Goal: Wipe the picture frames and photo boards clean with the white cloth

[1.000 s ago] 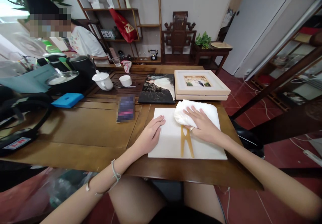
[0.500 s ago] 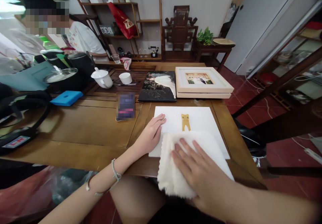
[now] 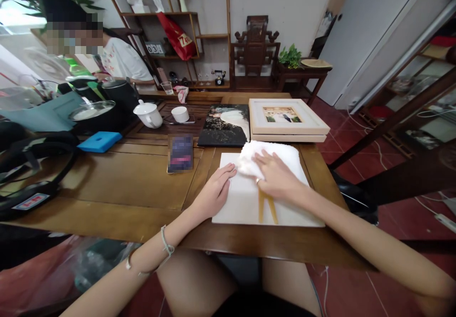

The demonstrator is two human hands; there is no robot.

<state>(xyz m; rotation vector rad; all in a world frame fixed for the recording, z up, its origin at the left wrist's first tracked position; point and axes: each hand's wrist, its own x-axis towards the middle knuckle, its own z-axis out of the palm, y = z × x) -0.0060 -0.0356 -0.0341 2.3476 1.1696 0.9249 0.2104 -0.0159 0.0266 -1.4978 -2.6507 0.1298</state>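
Note:
A white board (image 3: 238, 203) lies face down on the wooden table (image 3: 135, 179) in front of me, with a tan forked stand (image 3: 268, 209) on its back. My left hand (image 3: 213, 191) rests flat on the board's left edge, fingers stretched out. My right hand (image 3: 276, 177) presses flat on a white cloth (image 3: 274, 153) bunched at the board's far end, partly covering the stand's top.
Beyond the board lie a dark photo print (image 3: 224, 125) and a framed photo (image 3: 285, 117). A blurred card (image 3: 180, 153), blue pad (image 3: 99, 141), teapot (image 3: 148, 114) and cup (image 3: 180, 114) sit to the left. A person (image 3: 117, 58) sits at the far left.
My right hand has pushed the cloth from the board's near edge back up to its far end. The left hand has stayed on the board's left edge.

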